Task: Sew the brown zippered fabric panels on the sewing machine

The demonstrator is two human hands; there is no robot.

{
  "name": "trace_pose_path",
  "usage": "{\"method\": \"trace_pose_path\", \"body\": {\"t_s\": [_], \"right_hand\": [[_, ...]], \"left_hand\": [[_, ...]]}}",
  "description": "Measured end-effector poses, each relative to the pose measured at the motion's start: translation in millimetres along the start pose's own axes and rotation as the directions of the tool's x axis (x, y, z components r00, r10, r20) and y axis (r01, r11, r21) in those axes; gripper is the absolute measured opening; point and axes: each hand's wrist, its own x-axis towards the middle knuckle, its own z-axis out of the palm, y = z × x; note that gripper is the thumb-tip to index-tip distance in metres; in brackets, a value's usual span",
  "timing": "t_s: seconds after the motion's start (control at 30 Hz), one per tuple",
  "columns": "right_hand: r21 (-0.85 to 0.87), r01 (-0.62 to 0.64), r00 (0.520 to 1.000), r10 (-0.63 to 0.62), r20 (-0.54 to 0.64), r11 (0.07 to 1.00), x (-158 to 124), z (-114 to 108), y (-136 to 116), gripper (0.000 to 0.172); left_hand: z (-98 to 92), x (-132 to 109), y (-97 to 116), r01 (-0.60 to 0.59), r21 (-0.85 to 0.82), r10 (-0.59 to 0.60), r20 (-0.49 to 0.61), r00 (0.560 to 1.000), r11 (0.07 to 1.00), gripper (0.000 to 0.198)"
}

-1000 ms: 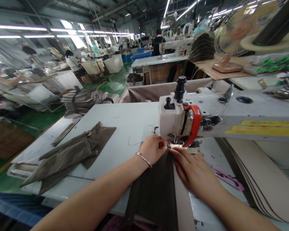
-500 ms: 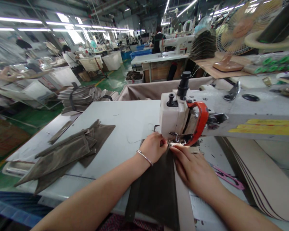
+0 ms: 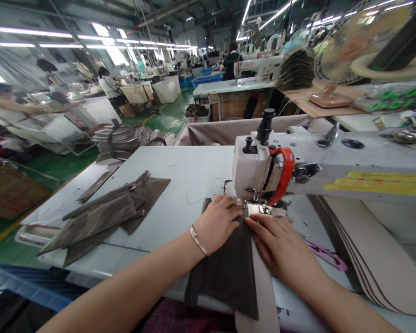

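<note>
A dark olive fabric piece lies under the head of a white sewing machine with an orange-red guard. Beneath its right edge runs a light beige strip. My left hand, with a bracelet at the wrist, rests on the dark fabric just left of the presser foot, fingers stretched out. On the right side of the seam edge, my right hand lies flat with its fingers extended, tips close to the metal parts by the needle. The needle point itself is too small to make out.
Sewn dark fabric pieces lie overlapping on the table's left. Pink thread snips and stacked beige panels are to the right. A fan stands behind the machine, and a bundled stack sits beyond the table's left corner.
My left hand has gone from fingers bunched by the needle to lying flatter on the fabric, slightly lower. My right hand stays nearly in place. The camera view has shifted slightly.
</note>
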Motion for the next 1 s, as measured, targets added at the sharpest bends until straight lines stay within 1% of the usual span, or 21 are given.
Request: {"method": "trace_pose_path", "body": {"t_s": [0.03, 0.07, 0.1, 0.17, 0.2, 0.3, 0.4, 0.5, 0.6, 0.67, 0.73, 0.77, 0.83, 0.9, 1.0], "right_hand": [[0.019, 0.002, 1.0, -0.002, 0.004, 1.0, -5.1, -3.0, -3.8, 0.04], [0.038, 0.0, 1.0, 0.0, 0.006, 0.999, -10.6, -5.7, -7.7, 0.04], [0.055, 0.0, 1.0, 0.0, 0.004, 0.999, -15.8, -8.1, -11.5, 0.04], [0.084, 0.003, 1.0, -0.003, -0.002, 0.996, -24.2, -11.3, -17.6, 0.039], [0.097, 0.005, 1.0, -0.005, -0.004, 0.995, -26.9, -11.9, -19.4, 0.039], [0.115, -0.006, 1.0, 0.006, 0.001, 0.993, -29.5, -10.8, -20.9, 0.039], [0.117, -0.018, 1.0, 0.017, 0.012, 0.993, -28.7, -9.2, -20.3, 0.039], [0.108, -0.014, 1.0, 0.012, 0.014, 0.994, -28.6, -9.6, -20.8, 0.039], [0.1, -0.01, 1.0, 0.009, 0.009, 0.995, -29.8, -10.3, -21.8, 0.039], [0.094, -0.01, 1.0, 0.009, 0.004, 0.995, -31.0, -10.1, -22.0, 0.038], [0.087, -0.009, 1.0, 0.008, 0.008, 0.996, -31.9, -9.2, -21.6, 0.039], [0.082, -0.008, 1.0, 0.007, 0.011, 0.997, -32.2, -8.7, -21.4, 0.039], [0.075, -0.007, 1.0, 0.005, 0.019, 0.997, -32.3, -7.8, -21.0, 0.04], [0.071, -0.007, 1.0, 0.006, 0.02, 0.997, -31.9, -7.5, -21.0, 0.04], [0.073, -0.011, 1.0, 0.009, 0.02, 0.997, -31.3, -8.0, -21.6, 0.041]], "left_hand": [[-3.7, -17.0, 7.8, -0.086, 0.0, 0.086, 0.06, 0.994, 0.996, 0.02], [-5.9, -34.9, 16.0, -0.16, -0.031, 0.163, 0.118, 0.98, 0.987, 0.023], [-6.3, -52.6, 24.0, -0.211, -0.069, 0.219, 0.152, 0.964, 0.975, 0.027], [-2.4, -83.1, 36.7, -0.25, -0.102, 0.263, 0.152, 0.953, 0.963, 0.027], [1.5, -94.6, 40.7, -0.259, -0.103, 0.272, 0.136, 0.953, 0.96, 0.028], [16.3, -113.8, 44.1, -0.285, -0.069, 0.29, 0.086, 0.953, 0.956, 0.03], [25.5, -119.0, 44.0, -0.312, 0.006, 0.311, 0.063, 0.948, 0.95, 0.03], [20.5, -114.8, 46.4, -0.315, 0.048, 0.312, 0.066, 0.948, 0.948, 0.029], [8.5, -94.1, 43.1, -0.295, 0.0, 0.294, 0.065, 0.954, 0.956, 0.025], [4.2, -71.0, 33.0, -0.245, 0.027, 0.245, 0.015, 0.969, 0.969, 0.025], [5.6, -46.3, 18.2, -0.161, 0.092, 0.165, -0.04, 0.985, 0.983, 0.032], [8.1, -35.5, 10.4, -0.127, 0.112, 0.132, -0.043, 0.99, 0.986, 0.039], [14.3, -20.5, -2.3, -0.1, 0.129, 0.103, -0.02, 0.994, 0.987, 0.048], [19.0, -14.9, -8.7, -0.099, 0.132, 0.099, 0.004, 0.995, 0.986, 0.048], [19.9, -16.8, -8.0, -0.088, 0.134, 0.087, 0.014, 0.996, 0.987, 0.048]]}}
